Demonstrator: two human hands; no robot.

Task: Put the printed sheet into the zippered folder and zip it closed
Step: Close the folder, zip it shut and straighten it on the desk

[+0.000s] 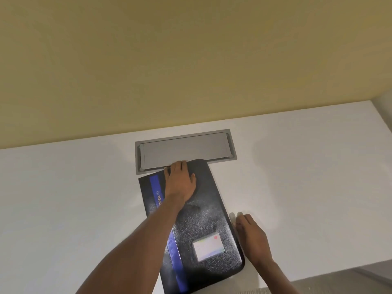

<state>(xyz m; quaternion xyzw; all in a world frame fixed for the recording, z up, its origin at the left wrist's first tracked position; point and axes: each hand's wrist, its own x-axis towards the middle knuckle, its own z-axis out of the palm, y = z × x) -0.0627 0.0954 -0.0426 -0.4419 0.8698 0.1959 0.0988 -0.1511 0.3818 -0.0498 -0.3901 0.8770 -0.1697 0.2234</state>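
Head view — your left hand (pixel 180 181) lies flat on the folder (pixel 203 219), whose long zipper edge runs beside your pinching right hand (pixel 252 236) — nearer.

We note a black textured zippered folder (pixel 203 219) lying flat and closed on the white surface, bearing a blue stripe along its left side and a pale label card near its lower right.

A white table (pixel 74 187) is carrying everything, running back to a yellow wall. A black zippered folder (pixel 203 211) with a blue stripe is lying flat on it, near the middle, its far edge overlapping a grey cable-hatch cover (pixel 184 148) set flush into the tabletop. A pale label (pixel 209 247) is sitting on the folder's near right part.
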